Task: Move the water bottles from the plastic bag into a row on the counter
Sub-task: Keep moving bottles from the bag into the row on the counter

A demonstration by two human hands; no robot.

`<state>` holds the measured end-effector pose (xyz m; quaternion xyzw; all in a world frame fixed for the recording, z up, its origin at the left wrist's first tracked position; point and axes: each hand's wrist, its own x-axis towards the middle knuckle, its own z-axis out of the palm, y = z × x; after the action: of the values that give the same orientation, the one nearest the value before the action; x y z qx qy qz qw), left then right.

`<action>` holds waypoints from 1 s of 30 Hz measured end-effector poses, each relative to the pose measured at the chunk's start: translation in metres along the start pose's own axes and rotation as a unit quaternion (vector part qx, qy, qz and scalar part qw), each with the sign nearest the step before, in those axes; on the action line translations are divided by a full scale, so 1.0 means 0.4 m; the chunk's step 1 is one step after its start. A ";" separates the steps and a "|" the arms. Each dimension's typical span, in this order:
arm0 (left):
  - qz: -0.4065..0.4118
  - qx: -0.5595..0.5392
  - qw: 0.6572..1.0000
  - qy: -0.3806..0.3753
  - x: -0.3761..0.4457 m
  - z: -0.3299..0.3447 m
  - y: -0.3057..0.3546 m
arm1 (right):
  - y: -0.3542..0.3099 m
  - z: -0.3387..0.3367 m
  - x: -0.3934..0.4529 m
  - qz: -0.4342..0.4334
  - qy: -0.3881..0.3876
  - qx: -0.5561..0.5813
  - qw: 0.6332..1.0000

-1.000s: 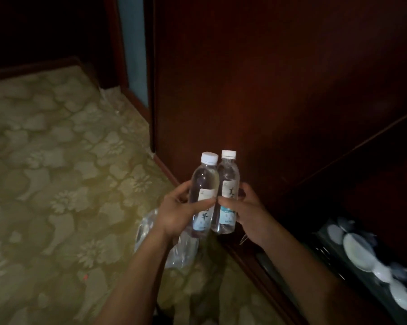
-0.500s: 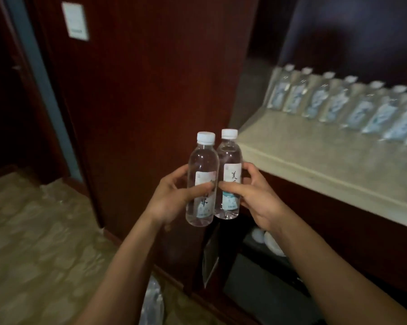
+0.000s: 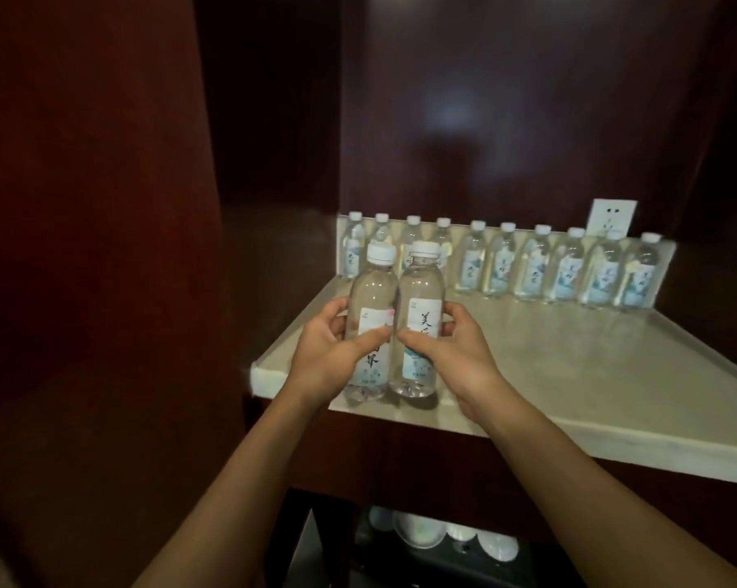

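I have just carried both bottles from the floor over the counter's (image 3: 570, 375) near left corner, left hand (image 3: 324, 358) gripping the left bottle (image 3: 368, 316), right hand (image 3: 455, 354) the right bottle (image 3: 419, 307), ready for the far row (image 3: 528, 265).

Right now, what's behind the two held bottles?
The row of bottles along the counter's back wall. The held bottles cover parts of four at its left end.
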<state>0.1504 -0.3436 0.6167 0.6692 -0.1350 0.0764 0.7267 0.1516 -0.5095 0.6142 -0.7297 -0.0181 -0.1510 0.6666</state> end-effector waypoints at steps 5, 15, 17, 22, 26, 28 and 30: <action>-0.011 -0.006 1.000 0.015 0.155 0.029 -0.068 | 0.057 0.005 0.154 -0.016 0.028 -0.024 0.999; -0.020 0.018 0.999 0.035 0.473 0.049 -0.156 | 0.148 0.043 0.460 -0.023 0.054 -0.048 0.997; -0.028 0.024 0.999 0.039 0.526 0.052 -0.167 | 0.163 0.050 0.510 -0.027 0.063 -0.068 0.995; -0.050 0.031 0.997 0.048 0.613 0.055 -0.188 | 0.205 0.070 0.600 -0.029 0.087 -0.105 0.990; -0.070 0.041 0.995 0.058 0.648 0.043 -0.207 | 0.228 0.096 0.625 -0.033 0.085 -0.120 0.989; -0.073 0.040 0.994 0.071 0.652 0.040 -0.221 | 0.245 0.105 0.633 -0.031 0.082 -0.129 0.988; -0.073 0.037 0.993 0.086 0.652 0.036 -0.234 | 0.254 0.110 0.640 -0.031 0.065 -0.147 0.986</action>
<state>0.4245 -0.3847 0.6063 0.6946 -0.0196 0.0851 0.7141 0.4276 -0.5225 0.5755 -0.8077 0.0255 -0.2195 0.5466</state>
